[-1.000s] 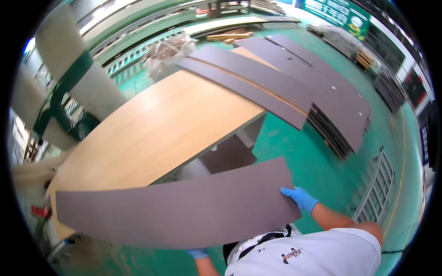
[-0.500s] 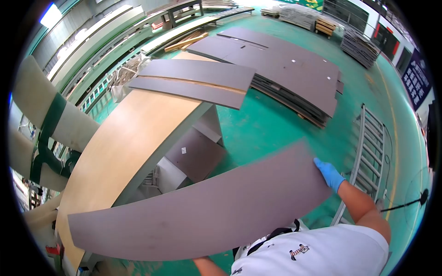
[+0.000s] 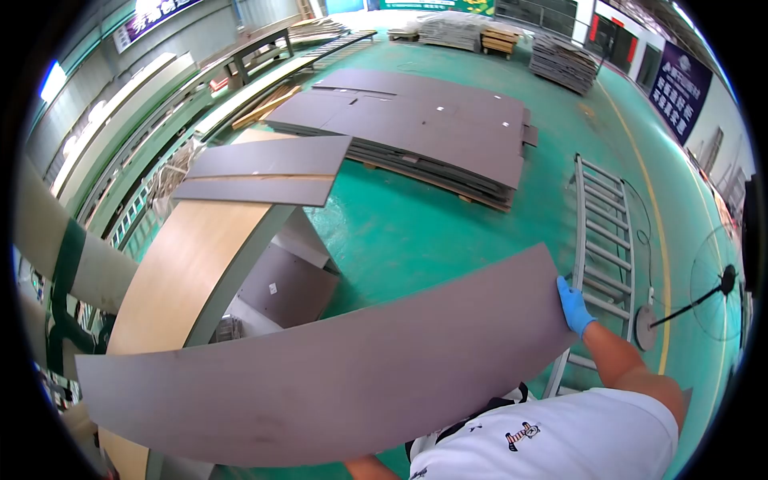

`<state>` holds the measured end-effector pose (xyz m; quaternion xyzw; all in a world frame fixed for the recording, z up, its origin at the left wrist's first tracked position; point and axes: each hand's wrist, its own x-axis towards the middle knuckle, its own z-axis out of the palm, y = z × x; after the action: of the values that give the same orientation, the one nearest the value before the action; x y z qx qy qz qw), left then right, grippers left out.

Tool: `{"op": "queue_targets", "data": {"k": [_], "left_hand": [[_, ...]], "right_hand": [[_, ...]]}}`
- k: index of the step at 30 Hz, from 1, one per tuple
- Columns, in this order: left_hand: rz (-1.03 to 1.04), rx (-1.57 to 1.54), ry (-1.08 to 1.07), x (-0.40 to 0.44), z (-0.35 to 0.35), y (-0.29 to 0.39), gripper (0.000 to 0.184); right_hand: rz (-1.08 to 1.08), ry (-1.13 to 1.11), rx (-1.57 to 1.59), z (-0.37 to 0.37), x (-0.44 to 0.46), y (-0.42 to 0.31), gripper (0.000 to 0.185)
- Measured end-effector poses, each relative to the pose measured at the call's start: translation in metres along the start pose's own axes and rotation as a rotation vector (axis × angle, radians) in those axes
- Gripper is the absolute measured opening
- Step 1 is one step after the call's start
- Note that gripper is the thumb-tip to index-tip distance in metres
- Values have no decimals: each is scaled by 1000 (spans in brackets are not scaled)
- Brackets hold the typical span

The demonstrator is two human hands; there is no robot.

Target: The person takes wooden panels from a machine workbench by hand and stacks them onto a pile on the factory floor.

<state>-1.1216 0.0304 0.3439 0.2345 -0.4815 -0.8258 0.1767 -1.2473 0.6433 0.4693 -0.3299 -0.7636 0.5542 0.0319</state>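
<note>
A long grey-brown panel (image 3: 336, 376) spans the view in front of my body, its left end over the light wood tabletop (image 3: 172, 280). My right hand (image 3: 574, 308), in a blue glove, grips the panel's right edge. Of my left arm only the forearm shows at the bottom, below the panel's lower edge; the panel hides the hand. Two narrow grey panels (image 3: 264, 166) lie side by side across the far end of the tabletop.
A large stack of grey panels (image 3: 432, 120) stands beyond on the green floor. To the right are a metal roller frame (image 3: 604, 232) and a standing fan (image 3: 724, 280). White and green pipes (image 3: 96, 272) stand at the left.
My view has turned right, so the table and stack sit further left. The panel, still held by my right hand, has swung away from the table's length, and my left glove has gone out of sight.
</note>
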Motion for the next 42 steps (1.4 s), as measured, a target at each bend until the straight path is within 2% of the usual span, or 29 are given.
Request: {"op": "queue_targets", "data": {"k": [3, 8, 10, 12, 15, 20, 24, 26, 30, 32, 33, 36, 42], "left_hand": [[-29, -30, -81, 5, 37, 7, 50], [-54, -37, -208, 9, 138, 5, 50], [-74, -34, -275, 10, 192, -10, 50], [-94, -37, -339, 14, 252, -29, 50], [-153, -21, -467, 24, 345, -58, 50], [-300, -34, -640, 36, 498, -121, 50], [-454, -52, -788, 47, 610, -196, 50], [-534, -63, -855, 54, 665, -240, 50], [-679, -101, -1006, 72, 776, -345, 50], [-749, -121, -1069, 78, 837, -394, 50], [-774, -126, -1111, 77, 867, -419, 50], [-852, -135, -1181, 59, 947, -476, 50], [-885, -90, -1320, 36, 1083, -560, 50]], "right_hand": [[99, 86, 40, -20, 15, 34, 65], [159, 80, 187, -68, 53, 107, 68], [205, 93, 245, -90, 77, 147, 68], [216, 250, 277, -107, 115, 194, 69], [312, 191, 529, -156, 131, 199, 70], [273, 356, 594, -238, 151, 235, 71], [281, 451, 669, -283, 160, 226, 72], [361, 573, 679, -309, 176, 233, 74], [294, 705, 692, -356, 209, 177, 65], [257, 779, -24, -390, 229, 142, 62], [274, 825, -126, -402, 237, 127, 62], [381, 912, 91, -439, 269, 72, 64], [528, 1003, 32, -497, 337, -1, 67]]}}
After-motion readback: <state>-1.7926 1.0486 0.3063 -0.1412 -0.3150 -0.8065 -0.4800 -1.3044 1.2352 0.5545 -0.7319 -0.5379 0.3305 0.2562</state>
